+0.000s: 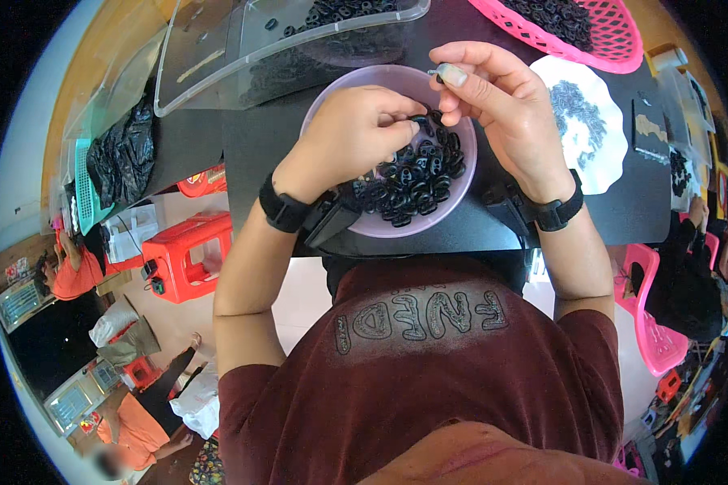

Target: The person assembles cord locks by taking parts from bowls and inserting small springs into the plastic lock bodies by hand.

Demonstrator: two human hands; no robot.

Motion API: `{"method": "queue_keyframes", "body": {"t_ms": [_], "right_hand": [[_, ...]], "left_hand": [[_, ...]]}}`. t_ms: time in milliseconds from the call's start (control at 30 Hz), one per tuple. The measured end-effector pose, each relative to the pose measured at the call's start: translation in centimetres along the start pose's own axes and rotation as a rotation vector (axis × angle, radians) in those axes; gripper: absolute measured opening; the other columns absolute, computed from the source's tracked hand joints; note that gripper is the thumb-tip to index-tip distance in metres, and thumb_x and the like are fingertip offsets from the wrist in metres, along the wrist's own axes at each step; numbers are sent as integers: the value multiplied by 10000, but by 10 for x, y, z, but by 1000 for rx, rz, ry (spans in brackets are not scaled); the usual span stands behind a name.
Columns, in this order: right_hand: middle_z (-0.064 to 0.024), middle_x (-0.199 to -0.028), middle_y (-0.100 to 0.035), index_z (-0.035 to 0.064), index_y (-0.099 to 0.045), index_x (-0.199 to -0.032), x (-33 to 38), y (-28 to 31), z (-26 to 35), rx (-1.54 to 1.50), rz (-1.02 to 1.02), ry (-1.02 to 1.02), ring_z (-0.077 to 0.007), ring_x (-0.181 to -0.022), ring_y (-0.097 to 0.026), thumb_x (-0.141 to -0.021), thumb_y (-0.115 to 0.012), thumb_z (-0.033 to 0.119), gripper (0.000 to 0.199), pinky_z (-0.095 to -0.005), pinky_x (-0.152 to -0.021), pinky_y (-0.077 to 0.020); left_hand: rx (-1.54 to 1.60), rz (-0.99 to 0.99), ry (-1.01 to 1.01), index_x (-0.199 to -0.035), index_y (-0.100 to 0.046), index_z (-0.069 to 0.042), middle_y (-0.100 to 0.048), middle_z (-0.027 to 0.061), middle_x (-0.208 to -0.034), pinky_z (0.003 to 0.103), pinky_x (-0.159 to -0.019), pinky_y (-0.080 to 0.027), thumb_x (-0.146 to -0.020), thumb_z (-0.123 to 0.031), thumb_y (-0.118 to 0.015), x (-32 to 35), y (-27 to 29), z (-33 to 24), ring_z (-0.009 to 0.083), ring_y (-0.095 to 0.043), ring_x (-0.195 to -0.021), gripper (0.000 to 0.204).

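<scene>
A lilac bowl (404,232) on the dark table holds many small glossy black oval parts (412,186) with openings in them. My left hand (352,133) reaches over its left side, thumb and fingers closed on one of the black parts near the top of the heap. Above the bowl's right rim, my right hand (501,101) pinches a tiny shiny piece (434,73) between thumb and index finger; most of it is hidden. Right of the bowl, a white scalloped plate (611,166) carries a spread of tiny grey pieces (574,109).
A clear plastic bin (299,39) with more black parts stands behind the bowl. At the far right is a pink basket (623,32) of black parts. A black plastic bag (125,153) lies left, above a red stool (190,255). Other people sit at both sides.
</scene>
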State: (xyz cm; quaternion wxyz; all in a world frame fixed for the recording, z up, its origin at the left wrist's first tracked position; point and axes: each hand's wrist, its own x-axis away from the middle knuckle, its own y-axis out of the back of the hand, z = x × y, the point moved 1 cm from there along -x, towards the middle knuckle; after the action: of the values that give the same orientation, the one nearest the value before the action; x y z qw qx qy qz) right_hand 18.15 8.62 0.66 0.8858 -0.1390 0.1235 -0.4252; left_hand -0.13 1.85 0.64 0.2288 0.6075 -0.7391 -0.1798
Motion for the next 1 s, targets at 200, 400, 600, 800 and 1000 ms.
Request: {"method": "queue_keyframes", "body": {"t_ms": [200,400,600,800,1000], "right_hand": [[-50,-932,-659,12,-628,-1130,0,-1,-6,44,31,-45,-77,-762,-605,-928,-602,117,229,-204,-711,-506],[-59,-944,-662,-3,-605,-1151,-2,-3,-12,-9,31,-35,-88,-784,-620,-933,-591,101,242,-211,-734,-512],[-68,-929,-666,-17,-598,-1157,-2,-6,-10,-68,20,-93,-100,-776,-630,-919,-603,71,254,-216,-739,-516],[-48,-915,-662,-3,-614,-1148,-2,2,-10,55,22,-54,-89,-776,-614,-910,-615,70,249,-210,-729,-504],[-36,-919,-664,-1,-639,-1115,-1,-3,-3,165,20,-98,-76,-762,-593,-900,-624,55,224,-208,-719,-495]], "left_hand": [[411,-11,50,-1069,-646,50,-666,47,-796,231,-558,-504,-871,-94,-611,4,4,1,89,-603,-630,247],[622,44,67,-1142,-592,38,-668,76,-899,232,-572,-527,-884,-65,-607,4,0,-6,111,-622,-701,278],[649,-44,-13,-1090,-604,26,-669,72,-920,235,-608,-528,-869,-45,-630,5,-1,7,111,-628,-723,233],[639,-69,62,-1080,-622,8,-666,70,-920,235,-654,-513,-885,-55,-629,12,8,9,125,-644,-770,205],[668,-93,93,-1082,-628,9,-673,87,-963,240,-653,-532,-875,-31,-640,16,5,5,130,-650,-774,211]]}}
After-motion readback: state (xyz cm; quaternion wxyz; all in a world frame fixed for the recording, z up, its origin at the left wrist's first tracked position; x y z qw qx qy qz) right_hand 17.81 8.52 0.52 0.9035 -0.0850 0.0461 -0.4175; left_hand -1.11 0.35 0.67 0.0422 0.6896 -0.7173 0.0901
